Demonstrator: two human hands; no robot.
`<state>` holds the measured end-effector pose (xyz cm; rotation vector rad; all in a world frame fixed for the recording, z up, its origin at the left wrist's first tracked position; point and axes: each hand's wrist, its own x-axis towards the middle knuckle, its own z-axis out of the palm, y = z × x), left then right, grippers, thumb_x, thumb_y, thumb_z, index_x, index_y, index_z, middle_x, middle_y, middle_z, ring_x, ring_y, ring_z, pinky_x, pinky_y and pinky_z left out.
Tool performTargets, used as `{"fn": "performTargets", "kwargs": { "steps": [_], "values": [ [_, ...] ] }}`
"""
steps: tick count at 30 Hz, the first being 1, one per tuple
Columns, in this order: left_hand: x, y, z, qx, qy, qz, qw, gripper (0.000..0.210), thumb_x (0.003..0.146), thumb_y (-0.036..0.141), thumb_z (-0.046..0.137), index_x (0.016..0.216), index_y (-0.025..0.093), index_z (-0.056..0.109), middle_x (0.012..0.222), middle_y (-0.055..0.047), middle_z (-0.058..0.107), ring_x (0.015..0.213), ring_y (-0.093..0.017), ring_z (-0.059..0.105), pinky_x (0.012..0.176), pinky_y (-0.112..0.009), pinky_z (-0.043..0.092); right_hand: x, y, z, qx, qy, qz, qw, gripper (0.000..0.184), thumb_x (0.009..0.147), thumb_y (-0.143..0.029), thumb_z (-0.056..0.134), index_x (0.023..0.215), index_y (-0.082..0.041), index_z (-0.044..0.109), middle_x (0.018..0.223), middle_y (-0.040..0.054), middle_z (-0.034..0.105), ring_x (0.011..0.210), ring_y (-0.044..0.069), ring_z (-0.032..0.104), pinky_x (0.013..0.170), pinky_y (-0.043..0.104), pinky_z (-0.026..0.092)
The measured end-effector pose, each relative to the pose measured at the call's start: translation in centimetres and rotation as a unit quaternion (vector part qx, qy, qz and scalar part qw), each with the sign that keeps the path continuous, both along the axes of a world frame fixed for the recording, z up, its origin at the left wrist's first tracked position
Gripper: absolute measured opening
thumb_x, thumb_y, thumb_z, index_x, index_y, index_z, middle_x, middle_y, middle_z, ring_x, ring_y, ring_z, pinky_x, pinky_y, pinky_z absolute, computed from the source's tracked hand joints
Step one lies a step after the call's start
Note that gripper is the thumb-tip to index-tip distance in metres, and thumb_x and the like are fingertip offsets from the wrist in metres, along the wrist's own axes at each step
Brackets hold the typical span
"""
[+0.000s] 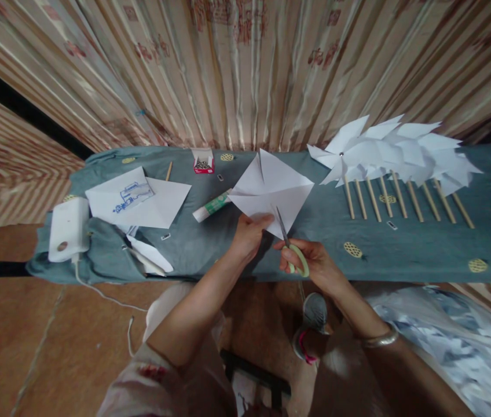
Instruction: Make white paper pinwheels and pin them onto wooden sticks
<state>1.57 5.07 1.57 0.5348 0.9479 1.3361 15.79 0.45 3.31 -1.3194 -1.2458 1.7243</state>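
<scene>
A square sheet of white paper [286,179] with crossing creases lies in front of me, a slit running in from its far corner. My left hand [249,234] pinches its near left edge between thumb and fingers. In my right hand [310,258] is a pair of scissors [298,262] with pale green handles. Their blades reach over the paper's near corner, pointing toward its middle. How far the blades are parted I cannot tell. A green and white glue stick [211,207] lies left of the paper, its far end close to the paper's left corner.
Several white paper pinwheels [384,153] on wooden sticks [395,197] overlap in a row at the right. Leftward are a red box of pins [203,164], white paper sheets [171,200], a wooden stick [169,171] and a white power strip [68,229] with a cord. A green cloth [323,231] covers the narrow table.
</scene>
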Motion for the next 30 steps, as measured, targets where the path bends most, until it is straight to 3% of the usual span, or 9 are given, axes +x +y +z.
{"fn": "performTargets", "kwargs": {
  "steps": [12, 22, 30],
  "values": [
    [0.03, 0.1, -0.07, -0.01, -0.011, 0.011, 1.0, 0.023, 0.05, 0.018, 0.08, 0.071, 0.015, 0.071, 0.074, -0.002, 0.072, 0.07, -0.016, 0.063, 0.078, -0.031, 0.047, -0.21, -0.01, -0.82, -0.021, 0.036, -0.028, 0.999, 0.042, 0.057, -0.054, 0.084, 0.075, -0.019, 0.071, 0.052, -0.0032, 0.06, 0.047, 0.009, 0.054, 0.047, 0.022, 0.045],
    [0.22, -0.27, -0.3, -0.013, 0.002, -0.004, 1.0, 0.021, 0.05, 0.019, 0.079, 0.068, 0.015, 0.071, 0.07, -0.001, 0.07, 0.067, -0.015, 0.06, 0.075, -0.03, 0.046, -0.16, 0.22, 0.13, -0.02, 0.007, -0.018, 1.0, 0.046, 0.055, -0.059, 0.083, 0.062, -0.019, 0.06, 0.053, -0.0014, 0.062, 0.048, 0.01, 0.055, 0.047, 0.023, 0.046],
    [0.3, -0.27, -0.35, 0.003, 0.002, -0.012, 1.0, 0.02, 0.051, 0.023, 0.08, 0.066, 0.016, 0.07, 0.069, -0.001, 0.069, 0.066, -0.016, 0.059, 0.074, -0.031, 0.046, -0.29, 0.25, -0.14, -0.037, 0.016, -0.034, 0.999, 0.048, 0.05, -0.059, 0.084, 0.062, -0.019, 0.06, 0.05, -0.0022, 0.059, 0.046, 0.01, 0.053, 0.046, 0.023, 0.043]
  ]
}}
